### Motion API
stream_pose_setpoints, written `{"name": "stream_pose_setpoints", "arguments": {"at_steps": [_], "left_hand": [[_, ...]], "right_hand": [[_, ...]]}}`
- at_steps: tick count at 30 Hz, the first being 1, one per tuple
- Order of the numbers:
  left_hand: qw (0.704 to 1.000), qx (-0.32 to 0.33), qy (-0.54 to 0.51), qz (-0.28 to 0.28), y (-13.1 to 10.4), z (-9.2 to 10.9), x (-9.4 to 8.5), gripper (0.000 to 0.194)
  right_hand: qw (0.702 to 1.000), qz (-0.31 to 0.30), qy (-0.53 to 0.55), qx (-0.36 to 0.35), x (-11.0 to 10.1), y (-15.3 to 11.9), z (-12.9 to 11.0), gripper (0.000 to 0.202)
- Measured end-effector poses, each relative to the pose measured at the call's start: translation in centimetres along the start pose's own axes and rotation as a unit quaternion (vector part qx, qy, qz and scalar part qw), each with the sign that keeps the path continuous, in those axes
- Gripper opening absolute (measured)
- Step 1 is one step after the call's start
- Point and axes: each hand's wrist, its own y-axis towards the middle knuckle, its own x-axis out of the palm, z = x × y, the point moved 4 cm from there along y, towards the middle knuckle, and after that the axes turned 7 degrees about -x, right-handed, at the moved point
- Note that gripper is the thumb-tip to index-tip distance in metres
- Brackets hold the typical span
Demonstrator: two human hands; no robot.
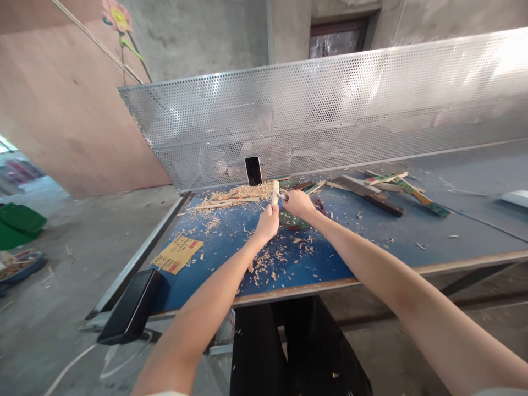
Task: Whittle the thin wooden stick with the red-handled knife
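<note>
The person's bare forearms (214, 294) are reaching in from the bottom of the view, with black trousers (264, 346) showing between them below the table (330, 269). The left hand (268, 222) is holding its fingers curled closed around the lower end of a pale wood piece (276, 188), whose upper end is sticking up above the fist. Just beside it, the right hand (298, 203) is gripping a small metal tool (283, 196), its fingers folded tight; the tool's tip is pointing at the wood piece, though whether the two are touching cannot be told. Both hands are hovering over the blue tabletop, where wood shavings (270, 264) are lying scattered below and heaped behind. A phone (253, 171) is standing beyond the heap, near a perforated metal screen (305, 110). On the left, a yellow sandpaper sheet (178, 253) is lying near a black box (132, 308) at the table's corner. On the right, a broad blade with a dark handle (365, 193) is resting near some painted strips (424, 199).
</note>
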Motion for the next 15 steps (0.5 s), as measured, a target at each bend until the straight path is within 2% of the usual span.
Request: {"name": "stream_pose_setpoints", "arguments": {"at_steps": [5, 9, 12, 15], "left_hand": [[1.0, -0.016, -0.018, 0.011, 0.6, -0.4, -0.2, 0.058], [0.999, -0.033, -0.024, 0.006, 0.6, -0.4, -0.4, 0.054], [0.996, -0.056, -0.066, -0.03, 0.1, -0.1, -0.1, 0.049], [0.976, -0.103, -0.163, -0.101, -0.7, 0.2, 0.4, 0.044]], "right_hand": [[1.0, -0.021, 0.022, 0.008, 0.7, -0.2, -1.1, 0.037], [1.0, 0.0, -0.001, 0.026, 0.2, -0.5, -1.2, 0.034], [0.999, 0.014, -0.022, 0.023, -0.1, -0.5, -0.9, 0.031], [0.999, 0.007, -0.033, 0.015, 0.0, -0.4, -0.5, 0.031]]}}
